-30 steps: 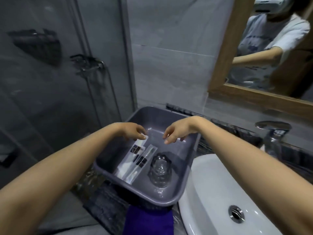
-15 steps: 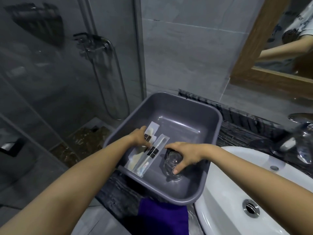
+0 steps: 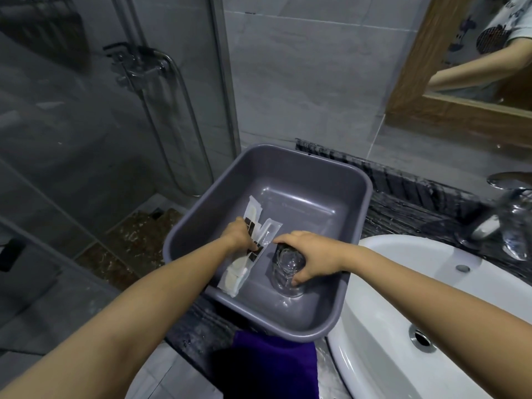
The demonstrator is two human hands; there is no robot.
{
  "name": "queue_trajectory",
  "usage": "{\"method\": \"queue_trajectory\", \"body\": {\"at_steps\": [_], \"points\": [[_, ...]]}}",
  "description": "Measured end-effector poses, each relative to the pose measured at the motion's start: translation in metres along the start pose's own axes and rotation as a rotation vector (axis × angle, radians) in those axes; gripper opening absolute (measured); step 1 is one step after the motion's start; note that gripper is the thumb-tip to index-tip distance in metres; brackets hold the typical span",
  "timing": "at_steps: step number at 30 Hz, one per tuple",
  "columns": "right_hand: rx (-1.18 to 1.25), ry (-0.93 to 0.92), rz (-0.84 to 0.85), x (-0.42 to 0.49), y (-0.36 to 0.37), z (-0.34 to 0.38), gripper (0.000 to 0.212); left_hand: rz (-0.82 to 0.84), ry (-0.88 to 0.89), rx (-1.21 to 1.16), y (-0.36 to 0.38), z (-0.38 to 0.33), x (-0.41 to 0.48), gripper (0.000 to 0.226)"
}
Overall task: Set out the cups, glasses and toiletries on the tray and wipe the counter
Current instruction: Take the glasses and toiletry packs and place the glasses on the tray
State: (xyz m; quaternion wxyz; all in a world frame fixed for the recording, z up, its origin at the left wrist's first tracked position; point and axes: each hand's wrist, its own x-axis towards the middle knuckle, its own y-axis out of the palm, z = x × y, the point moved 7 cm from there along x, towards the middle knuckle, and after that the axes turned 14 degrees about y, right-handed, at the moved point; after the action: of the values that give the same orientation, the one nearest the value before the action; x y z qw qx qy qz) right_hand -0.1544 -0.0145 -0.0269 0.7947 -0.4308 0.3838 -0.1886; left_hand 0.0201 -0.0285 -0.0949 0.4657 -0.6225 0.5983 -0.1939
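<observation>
A deep grey plastic tray stands on the dark marbled counter left of the basin. Inside it, on the left, lie clear toiletry packets with black labels, long and side by side. My left hand presses down on their middle. To their right a clear glass stands upside down on the tray floor, and my right hand wraps over its top from the right, fingers curled around it.
A white basin with a drain sits at the right, a chrome tap behind it. A purple cloth hangs over the counter's front edge. A glass shower screen stands at the left, a wood-framed mirror at upper right.
Both hands came from the far half of the tray to its near half. My right hand closed over the glass; my left settled on the packets. The view tilted down.
</observation>
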Motion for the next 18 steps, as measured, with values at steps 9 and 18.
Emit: {"method": "queue_trajectory", "body": {"at_steps": [9, 18], "points": [[0.057, 0.088, -0.086, -0.004, -0.018, -0.008, 0.080, 0.029, 0.047, -0.013, 0.000, -0.007, -0.002, 0.057], [0.197, 0.130, -0.237, -0.049, -0.087, -0.024, 0.074, -0.003, 0.128, -0.308, -0.021, -0.048, -0.010, 0.015]]}}
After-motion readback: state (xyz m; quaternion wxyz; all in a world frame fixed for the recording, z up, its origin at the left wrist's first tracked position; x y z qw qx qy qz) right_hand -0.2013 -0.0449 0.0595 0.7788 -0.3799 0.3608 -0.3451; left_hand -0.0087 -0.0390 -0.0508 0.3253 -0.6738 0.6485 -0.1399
